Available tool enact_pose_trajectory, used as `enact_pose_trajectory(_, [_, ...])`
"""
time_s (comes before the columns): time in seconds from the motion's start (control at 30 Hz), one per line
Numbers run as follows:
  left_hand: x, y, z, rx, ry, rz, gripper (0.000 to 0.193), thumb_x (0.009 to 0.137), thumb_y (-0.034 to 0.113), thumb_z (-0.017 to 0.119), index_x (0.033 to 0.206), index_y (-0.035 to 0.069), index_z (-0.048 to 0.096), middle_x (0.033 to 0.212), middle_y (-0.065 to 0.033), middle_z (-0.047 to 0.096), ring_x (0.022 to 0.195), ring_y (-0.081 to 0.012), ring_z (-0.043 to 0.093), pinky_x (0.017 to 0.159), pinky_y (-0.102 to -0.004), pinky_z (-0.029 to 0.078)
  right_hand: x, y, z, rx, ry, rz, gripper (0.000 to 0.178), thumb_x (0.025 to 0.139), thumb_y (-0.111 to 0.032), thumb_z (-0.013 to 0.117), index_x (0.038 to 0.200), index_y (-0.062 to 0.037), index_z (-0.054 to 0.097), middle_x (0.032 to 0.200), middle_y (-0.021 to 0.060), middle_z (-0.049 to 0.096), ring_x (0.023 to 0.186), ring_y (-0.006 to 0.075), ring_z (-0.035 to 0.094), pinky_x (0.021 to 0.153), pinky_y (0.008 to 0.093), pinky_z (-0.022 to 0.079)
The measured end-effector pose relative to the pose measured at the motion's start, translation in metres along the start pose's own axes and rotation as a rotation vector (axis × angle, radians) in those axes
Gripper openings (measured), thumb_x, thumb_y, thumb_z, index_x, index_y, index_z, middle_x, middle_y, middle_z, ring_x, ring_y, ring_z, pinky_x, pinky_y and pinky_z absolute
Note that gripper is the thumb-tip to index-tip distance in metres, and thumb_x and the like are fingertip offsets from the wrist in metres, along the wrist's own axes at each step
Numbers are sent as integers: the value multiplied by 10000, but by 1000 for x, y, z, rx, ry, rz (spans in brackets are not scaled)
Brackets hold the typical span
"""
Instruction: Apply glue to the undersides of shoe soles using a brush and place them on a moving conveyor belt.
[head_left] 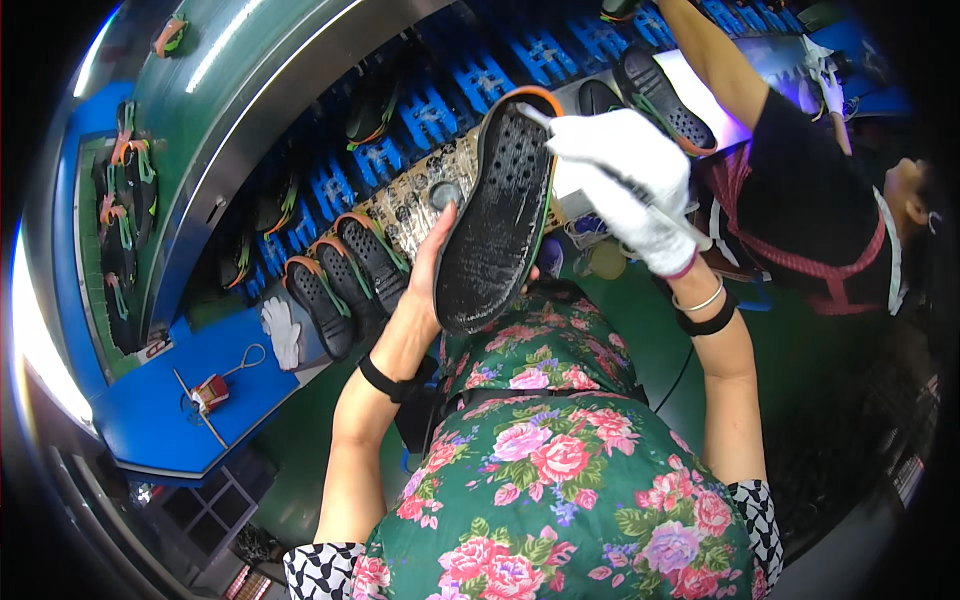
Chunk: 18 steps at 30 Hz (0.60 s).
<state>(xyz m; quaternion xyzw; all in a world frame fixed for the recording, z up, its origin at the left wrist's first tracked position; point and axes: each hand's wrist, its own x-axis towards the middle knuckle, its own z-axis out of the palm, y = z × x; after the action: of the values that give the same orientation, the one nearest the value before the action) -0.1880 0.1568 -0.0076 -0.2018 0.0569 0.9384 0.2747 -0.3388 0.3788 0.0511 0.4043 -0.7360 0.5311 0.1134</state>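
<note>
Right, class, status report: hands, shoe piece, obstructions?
Left hand gripping black shoe piece. Gloved right hand holding slim tool at the piece's orange-rimmed end. Nothing visibly blocking it.

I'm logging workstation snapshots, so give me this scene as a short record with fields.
Held item: black sole, orange and green edging
Held by: left hand, bare
Tool: slim tool, in the white-gloved right hand
Tool tip: at the sole's orange-rimmed end; contact unclear
Left of the left hand: three similar soles in a row
Far left: loose white glove by the blue table
Right side: another person, dark top
</note>
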Motion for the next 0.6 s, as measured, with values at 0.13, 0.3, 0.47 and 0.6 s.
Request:
enact_pose_trajectory(0.13, [-9,1,-1,-80,7,111,719,1009,576,435,1482,34,437,1389,-238,565,1164,-451,622,1002,-570,516,-22,-46,26,-167,-151,-112,227,805,-7,699,1013,-73,762,1009,112,749,882,268,707,786,367,563])
enact_pose_trajectory(0.3, [-16,13,-1,-11,-125,142,775,992,629,419,1506,50,394,1408,-277,522,1205,-501,570,954,-613,527,-45,-80,33,753,-314,250,173,813,-15,750,975,-73,770,990,75,744,946,228,716,839,337,564])
enact_pose_trajectory(0.47, [-48,18,6,-93,-168,272,971,896,785,435,1523,50,341,1366,-351,477,974,-509,596,724,-537,562,-40,-60,2,1100,136,609,114,763,81,690,792,-25,658,901,130,690,774,251,662,668,338,557])
enact_pose_trajectory(0.6, [-67,14,23,-23,-240,344,808,917,771,438,1413,135,488,1168,-195,450,720,-277,496,535,-338,491,-74,-44,-6,1364,327,734,175,759,111,625,827,-48,600,795,48,505,939,246,573,579,271,526])
